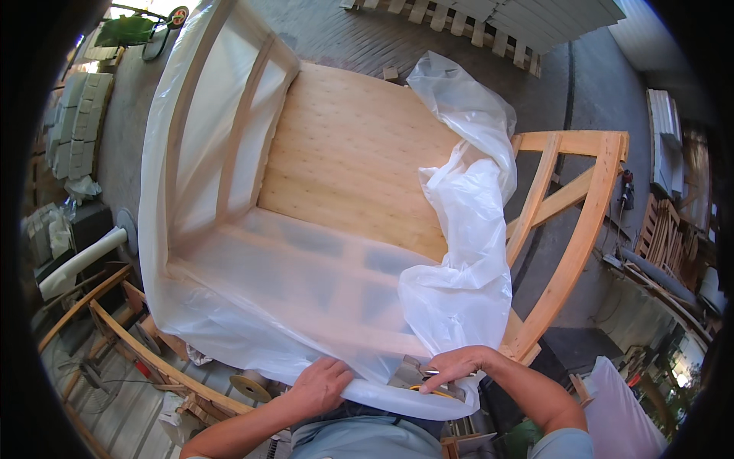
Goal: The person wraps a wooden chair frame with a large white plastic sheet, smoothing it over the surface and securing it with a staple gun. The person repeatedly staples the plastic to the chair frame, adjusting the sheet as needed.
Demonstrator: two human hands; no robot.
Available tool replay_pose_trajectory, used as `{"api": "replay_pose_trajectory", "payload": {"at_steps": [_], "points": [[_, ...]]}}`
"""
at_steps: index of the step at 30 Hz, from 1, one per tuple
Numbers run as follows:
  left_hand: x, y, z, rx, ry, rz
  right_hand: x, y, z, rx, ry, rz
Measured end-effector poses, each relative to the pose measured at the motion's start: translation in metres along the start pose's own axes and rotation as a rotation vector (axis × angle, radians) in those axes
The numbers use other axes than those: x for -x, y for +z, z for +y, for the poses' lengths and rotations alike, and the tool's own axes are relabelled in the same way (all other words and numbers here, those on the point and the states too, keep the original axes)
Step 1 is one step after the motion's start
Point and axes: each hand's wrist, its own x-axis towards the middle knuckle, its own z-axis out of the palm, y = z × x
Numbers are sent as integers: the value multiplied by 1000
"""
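A large wooden crate frame is partly covered in translucent plastic sheet, which stretches over its left side and near side. Its bottom is a plywood panel. At the near edge, my left hand is closed over the sheet, fingers curled on the rim. My right hand is farther right on the same edge, closed around a metal hand tool with a yellow part, apparently a staple gun, partly hidden by my fingers. Loose sheet lies bunched along the crate's right side, over the plywood's edge.
A slatted wooden frame stands against the right side. Another wooden frame is at the lower left, near a white roll. Pallets with stacked boards stand at the back. Scrap wood piles up far right.
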Motion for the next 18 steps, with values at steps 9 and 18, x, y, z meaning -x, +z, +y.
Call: {"api": "replay_pose_trajectory", "payload": {"at_steps": [9,18], "points": [[32,32,19,137,-364,-319,-20,27,17,1,-35,-62],[36,81,5,14,-415,-442,-3,-38,-41,-135,-274,460]]}}
